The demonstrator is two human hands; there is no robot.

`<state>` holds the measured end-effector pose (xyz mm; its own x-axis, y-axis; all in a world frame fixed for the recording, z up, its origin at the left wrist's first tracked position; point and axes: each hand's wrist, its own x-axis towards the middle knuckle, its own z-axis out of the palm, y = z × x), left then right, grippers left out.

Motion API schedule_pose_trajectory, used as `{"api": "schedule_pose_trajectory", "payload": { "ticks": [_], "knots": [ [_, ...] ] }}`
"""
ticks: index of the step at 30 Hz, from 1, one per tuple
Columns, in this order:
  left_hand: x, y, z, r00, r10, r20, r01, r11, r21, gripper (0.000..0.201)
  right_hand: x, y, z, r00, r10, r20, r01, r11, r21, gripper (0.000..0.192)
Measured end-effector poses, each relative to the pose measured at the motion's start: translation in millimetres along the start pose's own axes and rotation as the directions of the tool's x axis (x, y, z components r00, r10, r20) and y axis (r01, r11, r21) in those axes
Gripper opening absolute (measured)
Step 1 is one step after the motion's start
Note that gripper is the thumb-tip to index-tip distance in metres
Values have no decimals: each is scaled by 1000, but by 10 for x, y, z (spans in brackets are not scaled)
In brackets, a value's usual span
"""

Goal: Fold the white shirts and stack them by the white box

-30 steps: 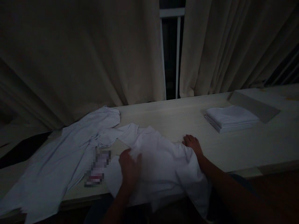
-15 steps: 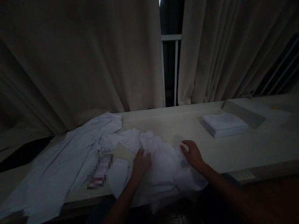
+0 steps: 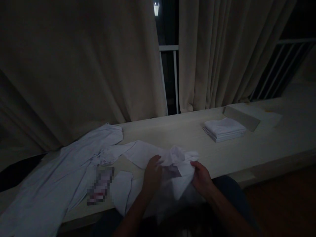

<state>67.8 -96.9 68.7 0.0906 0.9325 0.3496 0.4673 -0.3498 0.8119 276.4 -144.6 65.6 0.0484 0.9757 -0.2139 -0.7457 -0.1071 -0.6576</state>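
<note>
A crumpled white shirt point(image 3: 182, 168) lies across the front edge of the table, part of it hanging over my lap. My right hand point(image 3: 202, 177) pinches its raised edge, near what looks like the collar, between thumb and fingers. On the shirt's left side, my left hand point(image 3: 153, 176) has its fingers curled onto the fabric; the fingertips are partly hidden. Two sleeve-like parts stretch out to the left, one of them under my left forearm. Another white garment point(image 3: 74, 168) is spread loosely at the far left.
A neatly folded stack of white cloth point(image 3: 224, 130) sits at the back right, beside a pale box-like object point(image 3: 251, 117). A blurred-out item point(image 3: 101, 186) lies left of my left hand. Beige curtains point(image 3: 111, 65) hang behind the table point(image 3: 158, 131), with a railing point(image 3: 169, 48) in the gap.
My right hand has gone from spread fingers beside the shirt to gripping its edge. The cloth between my hands is now lifted and bunched. The view has turned slightly right.
</note>
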Motion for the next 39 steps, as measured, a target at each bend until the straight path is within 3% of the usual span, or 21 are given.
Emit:
{"api": "schedule_pose_trajectory", "payload": {
  "ticks": [2,4,9,11,13,15,16,17,20,21,23,27,30,32,34,37,39],
  "knots": [
    [113,-143,-15,993,70,92,-77,995,70,51,-47,-176,43,986,152,66,-156,985,68,22],
    [209,-195,-11,957,115,265,-142,986,84,63,-97,-326,92,950,280,142,-291,954,69,22],
    [302,-53,74,749,107,654,-137,991,-4,90,-200,-606,213,860,406,309,-423,906,-12,21],
    [258,54,149,648,94,756,-55,996,-77,82,-227,-704,249,841,418,345,-426,903,-56,22],
    [176,168,231,554,98,827,59,986,-157,61,-245,-808,261,840,412,354,-397,910,-118,20],
    [93,270,287,499,114,859,135,969,-207,40,-259,-931,236,853,384,353,-336,922,-190,18],
    [69,310,294,524,118,843,156,960,-231,34,-268,-1000,211,863,357,357,-290,930,-228,17],
    [63,340,281,587,114,801,165,952,-256,29,-278,-1073,179,875,319,364,-232,936,-264,17],
    [183,373,112,828,50,558,156,936,-315,21,-310,-1295,62,891,195,410,-23,921,-388,35],
    [263,375,18,884,26,466,142,936,-322,20,-311,-1355,22,888,176,425,37,895,-445,45],
    [443,396,-197,938,11,347,108,941,-320,21,-282,-1426,-56,890,172,422,126,797,-591,56],
    [706,627,-582,977,80,200,-33,973,-229,22,-85,-1326,-195,929,73,362,290,463,-837,40],
    [761,952,-795,976,177,127,-171,984,-60,21,86,-1160,-247,927,-179,329,366,254,-895,9],
    [768,1178,-938,968,214,129,-219,975,28,21,158,-1124,-217,872,-391,293,381,169,-909,11],
    [784,1373,-1093,959,237,155,-256,960,115,21,193,-1202,-115,785,-554,277,404,119,-907,20],
    [828,1529,-1310,941,248,230,-305,915,264,20,207,-1512,162,662,-694,284,431,42,-901,27],
    [846,1501,-1403,936,188,298,-286,901,328,19,194,-1773,398,577,-758,303,445,-19,-895,30]
  ]
}}
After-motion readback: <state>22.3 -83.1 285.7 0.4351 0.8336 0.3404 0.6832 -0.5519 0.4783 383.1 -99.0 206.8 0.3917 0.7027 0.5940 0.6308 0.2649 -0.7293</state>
